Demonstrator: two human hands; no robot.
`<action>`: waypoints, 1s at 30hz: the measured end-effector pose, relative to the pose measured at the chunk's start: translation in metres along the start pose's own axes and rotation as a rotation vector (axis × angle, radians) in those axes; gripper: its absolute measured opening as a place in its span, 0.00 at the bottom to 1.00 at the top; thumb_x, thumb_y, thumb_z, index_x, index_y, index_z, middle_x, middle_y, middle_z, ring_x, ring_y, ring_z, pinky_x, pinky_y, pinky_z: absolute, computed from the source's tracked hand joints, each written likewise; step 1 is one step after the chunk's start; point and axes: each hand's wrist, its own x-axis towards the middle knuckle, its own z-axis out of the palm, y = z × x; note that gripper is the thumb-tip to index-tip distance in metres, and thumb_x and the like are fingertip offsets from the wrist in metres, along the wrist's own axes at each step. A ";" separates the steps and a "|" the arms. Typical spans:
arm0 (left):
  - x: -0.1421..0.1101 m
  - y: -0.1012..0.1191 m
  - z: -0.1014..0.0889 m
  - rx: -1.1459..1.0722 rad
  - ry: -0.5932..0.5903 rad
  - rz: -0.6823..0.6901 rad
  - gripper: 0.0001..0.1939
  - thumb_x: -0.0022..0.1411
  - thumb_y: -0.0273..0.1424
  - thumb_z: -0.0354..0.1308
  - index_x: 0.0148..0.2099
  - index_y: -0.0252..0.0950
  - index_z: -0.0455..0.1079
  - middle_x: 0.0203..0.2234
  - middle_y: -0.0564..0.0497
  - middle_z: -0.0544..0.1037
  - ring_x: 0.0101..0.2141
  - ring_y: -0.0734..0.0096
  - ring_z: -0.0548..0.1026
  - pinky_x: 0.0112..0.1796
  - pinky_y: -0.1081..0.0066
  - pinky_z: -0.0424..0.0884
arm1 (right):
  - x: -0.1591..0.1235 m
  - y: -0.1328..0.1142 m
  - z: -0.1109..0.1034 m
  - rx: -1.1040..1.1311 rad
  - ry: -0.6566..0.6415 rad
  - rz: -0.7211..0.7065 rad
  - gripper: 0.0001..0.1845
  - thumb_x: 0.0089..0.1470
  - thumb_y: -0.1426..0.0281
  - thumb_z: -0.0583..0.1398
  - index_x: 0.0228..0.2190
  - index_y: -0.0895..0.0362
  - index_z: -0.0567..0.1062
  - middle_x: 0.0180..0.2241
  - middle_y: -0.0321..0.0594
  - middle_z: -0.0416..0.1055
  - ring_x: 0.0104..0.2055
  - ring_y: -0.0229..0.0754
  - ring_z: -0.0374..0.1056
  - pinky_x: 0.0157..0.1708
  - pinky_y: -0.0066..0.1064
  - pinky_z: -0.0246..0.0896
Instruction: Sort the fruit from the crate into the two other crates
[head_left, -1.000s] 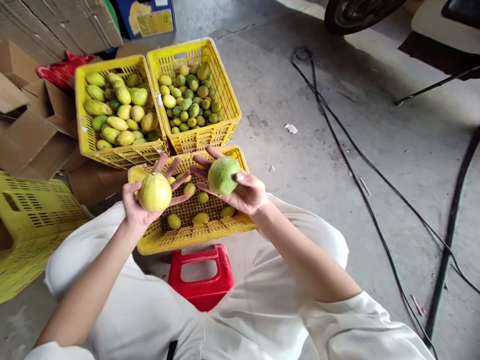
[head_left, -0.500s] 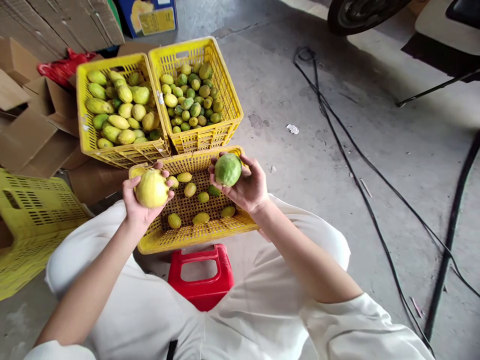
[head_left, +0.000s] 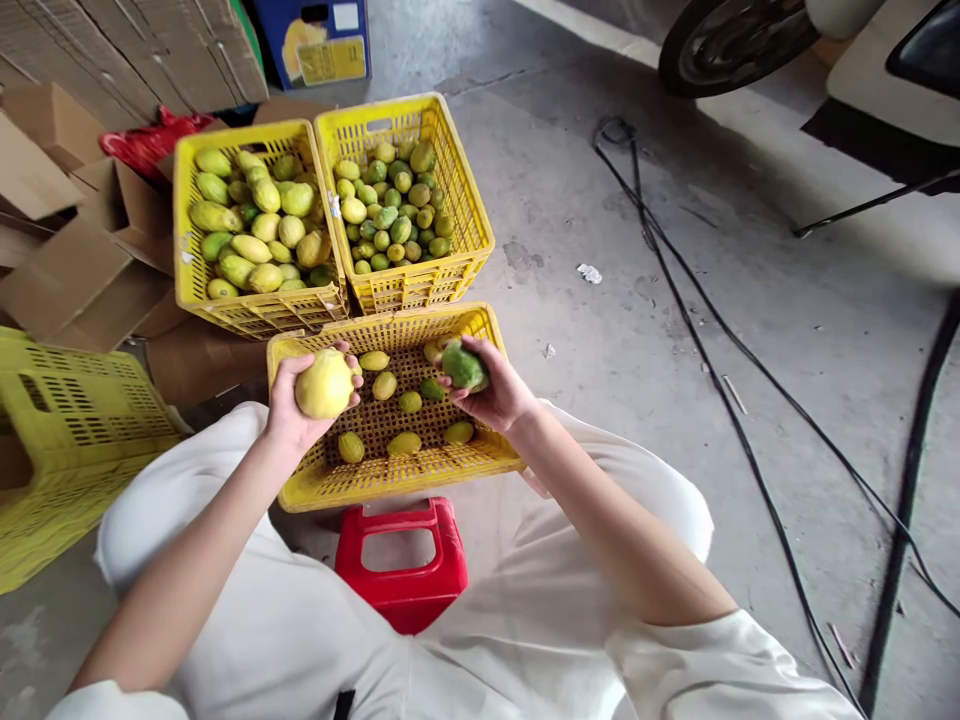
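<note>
Head view: left hand [head_left: 294, 412] cups yellow fruit [head_left: 323, 385] above near crate [head_left: 405, 482], left end; right hand [head_left: 501, 396] grips green fruit [head_left: 463, 367] above its right end. Slack fingers could drop either, bruising the crate's loose fruit [head_left: 404, 443].

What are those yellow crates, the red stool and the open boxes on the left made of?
The crates look like moulded plastic, slightly shiny, judging by their thin, regular lattice walls. The stool seems to be glossy plastic too: bright highlights run along its smooth, rounded edges. The boxes look like matte brown cardboard, with flat creased flaps.
</note>
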 end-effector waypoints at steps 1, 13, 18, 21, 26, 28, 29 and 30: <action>0.002 -0.001 -0.001 0.009 0.065 -0.034 0.12 0.58 0.34 0.55 0.43 0.34 0.72 0.30 0.46 0.78 0.26 0.66 0.79 0.24 0.71 0.78 | 0.003 0.008 -0.004 -0.020 0.142 0.058 0.10 0.69 0.64 0.55 0.35 0.54 0.69 0.27 0.37 0.72 0.24 0.36 0.68 0.13 0.16 0.55; 0.006 0.003 -0.037 -0.030 0.395 -0.105 0.05 0.66 0.30 0.57 0.40 0.33 0.72 0.30 0.46 0.80 0.27 0.64 0.81 0.27 0.65 0.82 | 0.034 0.008 0.022 -0.077 0.364 0.008 0.07 0.68 0.68 0.53 0.46 0.57 0.66 0.38 0.46 0.72 0.32 0.42 0.75 0.24 0.32 0.77; 0.005 0.006 -0.039 -0.046 0.453 -0.095 0.04 0.67 0.30 0.58 0.39 0.34 0.71 0.30 0.46 0.79 0.27 0.65 0.80 0.27 0.66 0.82 | 0.055 -0.025 0.046 -0.211 0.315 -0.468 0.12 0.69 0.63 0.46 0.49 0.49 0.63 0.51 0.43 0.68 0.49 0.36 0.77 0.41 0.28 0.79; 0.004 0.005 -0.040 -0.052 0.467 -0.102 0.04 0.67 0.29 0.58 0.39 0.35 0.71 0.29 0.47 0.79 0.26 0.65 0.80 0.27 0.66 0.82 | 0.055 0.020 0.017 -0.514 0.352 -0.510 0.13 0.66 0.65 0.47 0.47 0.50 0.66 0.48 0.43 0.73 0.54 0.40 0.76 0.50 0.36 0.77; 0.004 0.001 -0.044 -0.052 0.517 -0.113 0.03 0.67 0.29 0.60 0.41 0.36 0.69 0.30 0.48 0.78 0.26 0.67 0.80 0.27 0.67 0.82 | 0.033 0.131 -0.068 -1.157 0.460 -0.381 0.07 0.55 0.68 0.61 0.36 0.55 0.76 0.44 0.51 0.79 0.57 0.58 0.73 0.61 0.53 0.63; 0.005 -0.001 -0.046 -0.049 0.541 -0.122 0.04 0.67 0.29 0.60 0.43 0.36 0.69 0.31 0.49 0.78 0.26 0.69 0.79 0.27 0.68 0.81 | 0.025 0.159 -0.097 -1.400 0.504 -0.352 0.06 0.56 0.70 0.59 0.30 0.58 0.77 0.42 0.60 0.80 0.59 0.66 0.70 0.62 0.59 0.56; 0.006 -0.003 -0.047 -0.047 0.553 -0.128 0.04 0.67 0.30 0.60 0.44 0.36 0.69 0.31 0.49 0.78 0.26 0.69 0.78 0.27 0.68 0.81 | 0.024 0.168 -0.107 -1.507 0.505 -0.343 0.11 0.59 0.71 0.57 0.28 0.60 0.77 0.42 0.63 0.79 0.58 0.67 0.71 0.62 0.59 0.55; 0.006 -0.005 -0.047 -0.046 0.566 -0.135 0.05 0.67 0.30 0.60 0.45 0.36 0.69 0.31 0.48 0.77 0.26 0.70 0.78 0.26 0.68 0.81 | 0.024 0.173 -0.115 -1.603 0.499 -0.342 0.14 0.62 0.71 0.55 0.29 0.61 0.78 0.42 0.65 0.79 0.58 0.66 0.72 0.61 0.58 0.56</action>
